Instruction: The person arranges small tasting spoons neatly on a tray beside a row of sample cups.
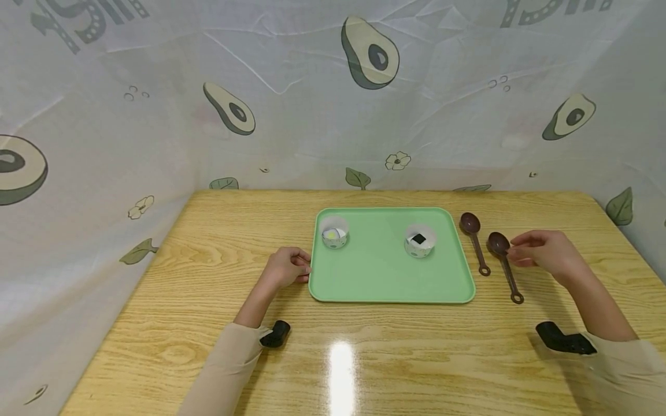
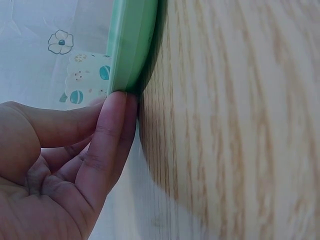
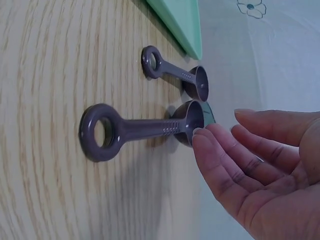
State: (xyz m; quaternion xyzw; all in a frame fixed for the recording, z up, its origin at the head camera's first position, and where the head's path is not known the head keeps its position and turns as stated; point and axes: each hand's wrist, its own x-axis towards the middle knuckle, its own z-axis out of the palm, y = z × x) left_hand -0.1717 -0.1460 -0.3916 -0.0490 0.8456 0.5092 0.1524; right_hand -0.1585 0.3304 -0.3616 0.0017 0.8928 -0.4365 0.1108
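Observation:
My left hand (image 1: 285, 267) is at the left edge of a light green tray (image 1: 374, 277), its fingertips right at the outer side of the rim. In the left wrist view its fingers (image 2: 107, 135) run fairly straight up to the tray's end. Beyond the tray's right side lie two dark brown measuring scoops, a nearer one (image 1: 507, 268) and a farther one (image 1: 476, 242). My right hand (image 1: 546, 252) hovers beside the nearer scoop's bowl, thumb and fingers apart. Its fingertips (image 3: 202, 145) overlap that bowl's rim in the right wrist view.
Two small white patterned cups stand on the tray: the left cup (image 1: 335, 240) contains something whitish and yellow, the right cup (image 1: 419, 248) a black square piece. A wooden table (image 1: 442, 358) bears everything. Behind hangs a pale cloth (image 1: 291, 104) with avocado prints.

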